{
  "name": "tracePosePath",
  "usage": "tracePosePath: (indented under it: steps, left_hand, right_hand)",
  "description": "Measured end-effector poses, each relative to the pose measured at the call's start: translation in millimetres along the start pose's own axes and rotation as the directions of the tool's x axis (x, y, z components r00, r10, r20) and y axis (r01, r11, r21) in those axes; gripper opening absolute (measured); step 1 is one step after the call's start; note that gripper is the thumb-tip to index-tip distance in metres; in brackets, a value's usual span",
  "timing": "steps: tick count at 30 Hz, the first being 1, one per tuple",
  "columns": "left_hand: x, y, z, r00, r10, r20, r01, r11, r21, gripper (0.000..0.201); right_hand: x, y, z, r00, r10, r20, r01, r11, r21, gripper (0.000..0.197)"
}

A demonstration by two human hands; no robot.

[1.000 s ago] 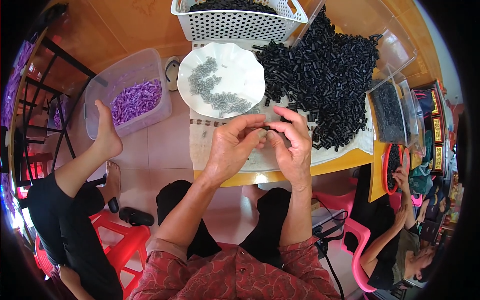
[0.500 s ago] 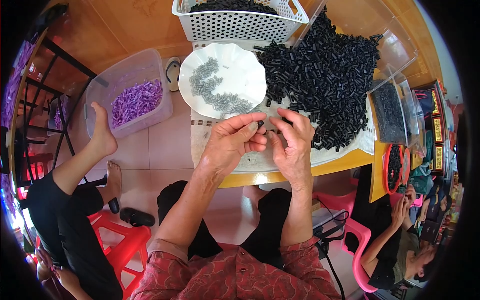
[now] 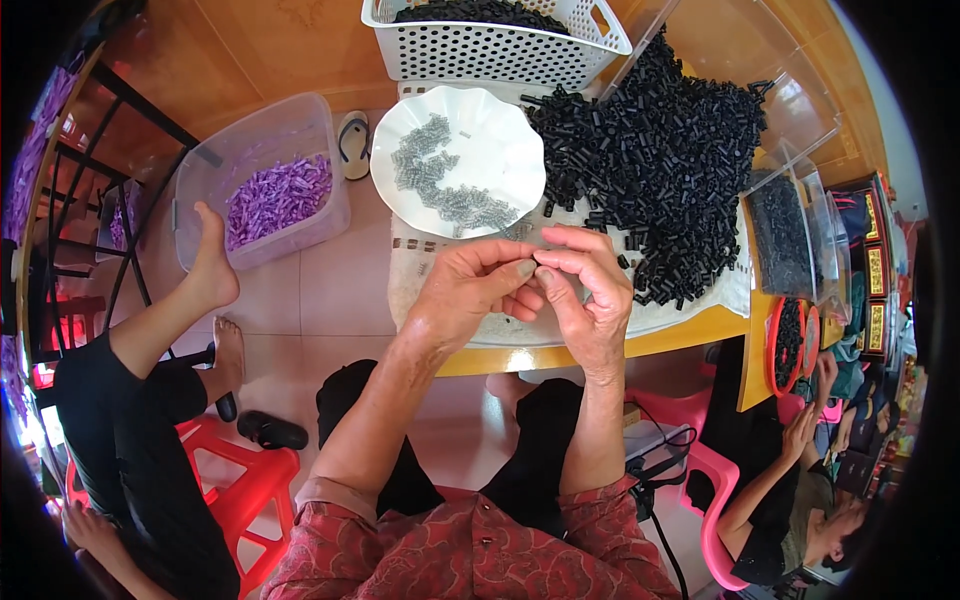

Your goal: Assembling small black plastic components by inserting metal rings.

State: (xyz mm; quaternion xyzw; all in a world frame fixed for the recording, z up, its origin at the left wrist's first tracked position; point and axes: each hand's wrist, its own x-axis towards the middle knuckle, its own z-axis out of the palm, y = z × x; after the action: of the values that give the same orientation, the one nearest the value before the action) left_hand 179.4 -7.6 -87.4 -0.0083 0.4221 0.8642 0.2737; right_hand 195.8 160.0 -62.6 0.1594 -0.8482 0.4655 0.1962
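Over the table's near edge, my left hand [image 3: 463, 287] and my right hand [image 3: 590, 292] meet with their fingertips pressed together. The left thumb and forefinger pinch a small black plastic piece, almost wholly covered by the fingers. My right thumb and forefinger close at the same spot; what they grip is hidden. Just beyond the hands, a white scalloped plate [image 3: 515, 140] bears many small metal coil springs [image 3: 430, 180]. To the right of it spreads a heap of short black plastic tubes [image 3: 660, 160], lying on a pale cloth [image 3: 412, 285].
A white perforated basket [image 3: 490, 55] of black pieces stands at the back. Clear bins [image 3: 790, 230] and a red tray [image 3: 775, 350] lie right. On the left are a tub [image 3: 335, 210] of purple pieces, a red stool [image 3: 240, 480] and a person's bare foot [image 3: 215, 270]. Another person sits right.
My right fingers have moved in against the left fingertips, covering the black piece that showed before. The view has shifted slightly. The person on the left has moved a hand.
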Motion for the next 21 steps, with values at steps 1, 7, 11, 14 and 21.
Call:
tracePosePath:
  steps: [1, 7, 11, 14, 21]
  left_hand:
    - [-1, 5, -2, 1.000, -0.001, 0.001, 0.001, 1.000, -0.002, 0.022]
    - [-6, 26, -13, 0.973, 0.162, -0.165, -0.172, 0.984, -0.050, 0.021]
    - [-8, 31, -14, 0.961, 0.174, -0.214, -0.187, 0.982, -0.039, 0.021]
    - [-7, 31, -11, 0.956, 0.188, -0.225, -0.203, 0.978, -0.045, 0.021]
    - [-5, 25, -18, 0.964, 0.192, -0.185, -0.210, 0.974, -0.085, 0.022]
  right_hand:
    - [1, 0, 1, 1.000, -0.003, -0.024, 0.003, 1.000, -0.001, 0.017]
    - [-2, 14, -1, 0.970, 0.093, -0.222, -0.117, 0.988, -0.098, 0.017]
    - [-4, 21, 3, 0.978, -0.018, -0.207, -0.048, 0.950, -0.308, 0.016]
    - [-5, 19, 7, 0.990, -0.044, -0.136, -0.009, 0.929, -0.370, 0.019]
    - [-5, 3, 19, 1.000, -0.008, 0.013, 0.013, 0.903, -0.430, 0.016]
